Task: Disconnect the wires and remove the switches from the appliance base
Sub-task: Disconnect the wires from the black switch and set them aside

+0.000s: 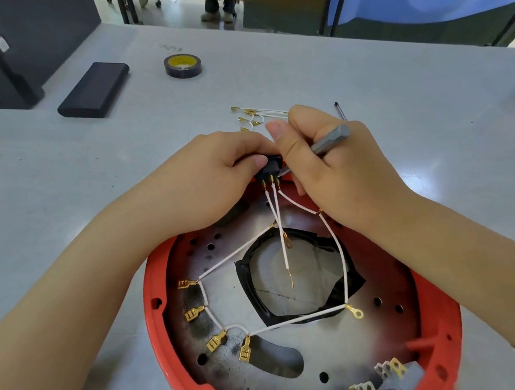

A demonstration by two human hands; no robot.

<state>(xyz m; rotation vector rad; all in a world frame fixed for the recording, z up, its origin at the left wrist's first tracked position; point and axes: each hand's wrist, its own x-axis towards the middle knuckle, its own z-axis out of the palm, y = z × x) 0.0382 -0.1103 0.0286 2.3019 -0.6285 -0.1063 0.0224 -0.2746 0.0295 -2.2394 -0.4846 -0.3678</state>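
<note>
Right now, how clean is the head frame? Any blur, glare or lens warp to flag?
Head view: even, soft light with faint shadows under the forearms; wide-angle warp bends the table edge and stretches the corners; the grey switches at the lower right rim of the red base are smeared, while the black switch and left hand, right hand look fairly sharp; no harsh glare.
</note>
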